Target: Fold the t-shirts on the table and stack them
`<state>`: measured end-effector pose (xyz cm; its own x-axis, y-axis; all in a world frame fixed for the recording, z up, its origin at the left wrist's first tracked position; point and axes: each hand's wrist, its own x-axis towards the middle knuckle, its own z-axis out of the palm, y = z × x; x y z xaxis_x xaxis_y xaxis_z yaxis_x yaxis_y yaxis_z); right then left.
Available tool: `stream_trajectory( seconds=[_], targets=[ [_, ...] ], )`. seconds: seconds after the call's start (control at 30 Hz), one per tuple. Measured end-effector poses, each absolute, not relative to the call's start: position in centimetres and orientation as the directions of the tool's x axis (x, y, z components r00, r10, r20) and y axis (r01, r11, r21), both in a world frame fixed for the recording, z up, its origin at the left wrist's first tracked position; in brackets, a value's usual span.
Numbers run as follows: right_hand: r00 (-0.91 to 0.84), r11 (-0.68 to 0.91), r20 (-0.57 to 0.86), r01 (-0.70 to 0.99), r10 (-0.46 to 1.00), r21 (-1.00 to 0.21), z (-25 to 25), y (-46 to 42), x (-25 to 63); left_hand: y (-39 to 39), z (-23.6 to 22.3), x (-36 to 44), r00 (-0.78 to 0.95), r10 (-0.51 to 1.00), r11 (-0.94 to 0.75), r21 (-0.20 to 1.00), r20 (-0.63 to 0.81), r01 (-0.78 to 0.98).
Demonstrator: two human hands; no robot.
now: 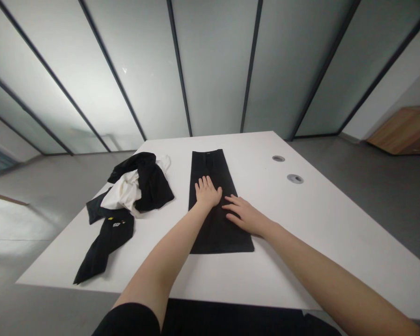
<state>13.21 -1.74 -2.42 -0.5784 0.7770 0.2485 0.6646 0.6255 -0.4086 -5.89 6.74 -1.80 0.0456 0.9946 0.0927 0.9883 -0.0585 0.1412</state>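
A black garment (210,165), folded into a long narrow strip, lies flat in the middle of the white table (301,219). My left hand (207,191) rests flat on its middle, fingers stretched out and pointing away from me. My right hand (243,214) lies flat on the cloth just to the right and a little nearer, fingers spread and pointing left. Neither hand holds anything.
A heap of black and white clothes (133,186) sits on the table's left part, with a black piece (105,245) trailing toward the near left edge. Two round cable holes (278,158) (295,178) are set in the far right of the tabletop. Glass wall panels stand behind.
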Motion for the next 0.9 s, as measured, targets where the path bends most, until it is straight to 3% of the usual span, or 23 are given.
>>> stream_trajectory(
  seconds=[0.33, 0.47, 0.67, 0.8, 0.9],
  targets=[
    [-0.574, 0.645, 0.296, 0.646, 0.763, -0.409, -2.2, -1.5, 13.3, 3.0, -1.9, -6.5, 0.152, 0.98, -0.173, 0.168, 0.131, 0.97],
    [-0.564, 0.608, 0.234, 0.695, 0.792, -0.384, -2.3, -1.4, 13.6, 2.4, -2.1, -6.3, 0.159, 0.977, -0.18, 0.148, 0.139, 0.973],
    [-0.56, 0.571, 0.137, 0.755, 0.817, -0.322, -2.0, -1.6, 13.8, 2.3, -1.5, -6.3, 0.191, 0.981, -0.192, 0.107, 0.023, 0.976],
    [-0.583, 0.61, 0.184, 0.735, 0.791, -0.296, -0.1, -1.9, 13.8, 2.0, 0.4, -7.4, 0.301, 0.954, -0.3, 0.109, 0.012, 0.948],
    [-0.596, 0.617, 0.182, 0.701, 0.782, -0.359, 1.4, -2.4, 13.7, 1.4, 2.2, -9.1, 0.416, 0.909, -0.411, 0.163, 0.006, 0.897]
  ],
)
